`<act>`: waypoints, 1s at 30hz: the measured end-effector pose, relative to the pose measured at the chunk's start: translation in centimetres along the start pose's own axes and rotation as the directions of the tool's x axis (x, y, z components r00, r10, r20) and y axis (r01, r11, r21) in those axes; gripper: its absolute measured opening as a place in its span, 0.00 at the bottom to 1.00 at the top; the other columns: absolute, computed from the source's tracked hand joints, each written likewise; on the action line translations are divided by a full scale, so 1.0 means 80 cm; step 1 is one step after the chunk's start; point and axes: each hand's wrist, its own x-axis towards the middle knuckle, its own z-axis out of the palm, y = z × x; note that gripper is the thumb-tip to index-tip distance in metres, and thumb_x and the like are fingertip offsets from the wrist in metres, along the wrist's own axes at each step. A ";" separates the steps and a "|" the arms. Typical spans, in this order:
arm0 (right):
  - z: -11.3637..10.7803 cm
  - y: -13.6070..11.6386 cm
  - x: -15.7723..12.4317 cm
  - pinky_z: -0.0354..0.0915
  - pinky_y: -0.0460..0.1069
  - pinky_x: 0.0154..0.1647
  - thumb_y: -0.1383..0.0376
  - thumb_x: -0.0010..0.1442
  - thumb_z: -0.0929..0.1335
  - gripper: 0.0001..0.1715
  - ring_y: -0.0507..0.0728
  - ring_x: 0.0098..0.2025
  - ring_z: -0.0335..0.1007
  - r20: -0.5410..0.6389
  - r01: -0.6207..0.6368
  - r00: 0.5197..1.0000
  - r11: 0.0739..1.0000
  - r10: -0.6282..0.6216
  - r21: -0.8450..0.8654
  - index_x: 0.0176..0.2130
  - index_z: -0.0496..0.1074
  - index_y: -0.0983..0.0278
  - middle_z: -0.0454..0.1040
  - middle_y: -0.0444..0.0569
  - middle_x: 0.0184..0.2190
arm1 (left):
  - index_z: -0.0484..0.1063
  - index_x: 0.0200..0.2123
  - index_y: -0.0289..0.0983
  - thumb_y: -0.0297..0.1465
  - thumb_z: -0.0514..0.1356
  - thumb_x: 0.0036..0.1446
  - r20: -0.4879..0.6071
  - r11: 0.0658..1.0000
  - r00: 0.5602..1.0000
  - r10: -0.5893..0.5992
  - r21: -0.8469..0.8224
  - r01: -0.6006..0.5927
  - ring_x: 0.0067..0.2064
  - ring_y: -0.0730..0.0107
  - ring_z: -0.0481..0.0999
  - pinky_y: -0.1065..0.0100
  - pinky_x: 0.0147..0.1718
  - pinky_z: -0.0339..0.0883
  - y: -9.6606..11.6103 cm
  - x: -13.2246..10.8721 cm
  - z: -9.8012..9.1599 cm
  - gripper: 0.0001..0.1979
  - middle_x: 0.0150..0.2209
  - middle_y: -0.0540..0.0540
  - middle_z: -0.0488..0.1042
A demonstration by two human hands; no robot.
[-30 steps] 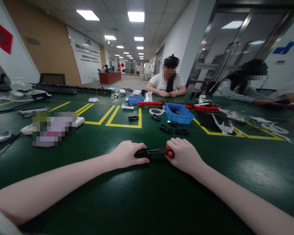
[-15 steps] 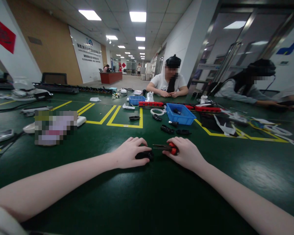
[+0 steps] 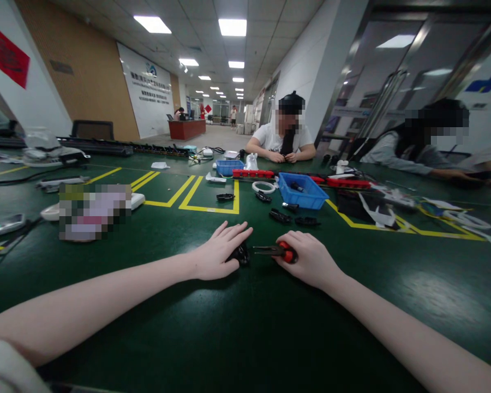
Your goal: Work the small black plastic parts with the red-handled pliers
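Observation:
My left hand (image 3: 221, 252) rests over a small black plastic part (image 3: 241, 255) on the green table (image 3: 245, 322). Its fingers are stretched out and spread, and they hide much of the part. In my right hand (image 3: 306, 254) are long-nose pliers with red-orange handles (image 3: 287, 252), their jaws pointing left. The tips of the pliers lie just right of the black part, apart from it. Whether the jaws are fully closed is hard to make out. Beyond my right hand lie two similar black parts (image 3: 280, 216) (image 3: 307, 221).
Farther back are more black parts (image 3: 225, 197), a white ring-shaped coil (image 3: 264, 188), a blue bin (image 3: 303, 192) and red strips (image 3: 253, 173). A blurred-out object (image 3: 94, 213) lies at left. Across the table sits a person (image 3: 284, 136); another (image 3: 425, 142) is at right.
My left fingers have straightened and spread from their curled hold around the black part. The part has turned a little. My right hand stays nearly in place with the pliers.

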 end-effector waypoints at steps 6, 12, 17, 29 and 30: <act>-0.002 -0.002 0.000 0.63 0.52 0.39 0.61 0.56 0.69 0.09 0.58 0.38 0.70 0.008 0.002 1.000 1.000 -0.003 0.020 0.38 0.70 0.61 0.75 0.48 0.36 | 0.43 0.69 0.34 0.25 0.51 0.56 -0.020 0.989 0.994 -0.103 -0.113 0.100 0.71 0.55 0.46 0.47 0.68 0.43 -0.006 0.002 0.002 0.38 0.70 0.36 0.45; 0.001 0.002 0.002 0.64 0.54 0.41 0.54 0.58 0.69 0.16 0.59 0.40 0.70 0.028 -0.052 0.998 0.998 0.051 0.045 0.41 0.70 0.62 0.74 0.50 0.38 | 0.50 0.66 0.32 0.25 0.52 0.56 -0.035 0.971 0.988 -0.152 -0.193 0.143 0.67 0.55 0.56 0.52 0.66 0.52 -0.012 0.004 0.004 0.34 0.66 0.36 0.55; 0.007 0.011 0.005 0.65 0.56 0.43 0.46 0.58 0.67 0.26 0.61 0.44 0.71 0.039 -0.136 0.990 0.988 0.133 0.070 0.47 0.70 0.61 0.75 0.52 0.42 | 0.54 0.65 0.30 0.25 0.52 0.55 -0.018 0.966 0.989 -0.150 -0.215 0.143 0.67 0.56 0.56 0.53 0.67 0.51 -0.011 0.005 0.003 0.32 0.66 0.35 0.56; -0.046 0.063 -0.005 0.63 0.62 0.56 0.44 0.48 0.72 0.45 0.68 0.56 0.66 0.419 -0.222 0.895 0.969 0.156 0.113 0.59 0.65 0.60 0.65 0.57 0.58 | 0.54 0.65 0.36 0.21 0.52 0.54 -0.070 0.969 0.994 -0.088 -0.238 0.069 0.67 0.58 0.57 0.52 0.66 0.54 -0.007 0.002 0.001 0.34 0.66 0.39 0.57; -0.047 0.063 -0.005 0.64 0.60 0.56 0.44 0.48 0.72 0.44 0.66 0.56 0.66 0.422 -0.231 0.892 0.966 0.161 0.120 0.58 0.66 0.60 0.66 0.56 0.56 | 0.54 0.65 0.37 0.21 0.52 0.54 -0.068 0.972 0.995 -0.077 -0.227 0.059 0.67 0.59 0.56 0.53 0.66 0.53 -0.006 0.002 0.000 0.35 0.66 0.39 0.56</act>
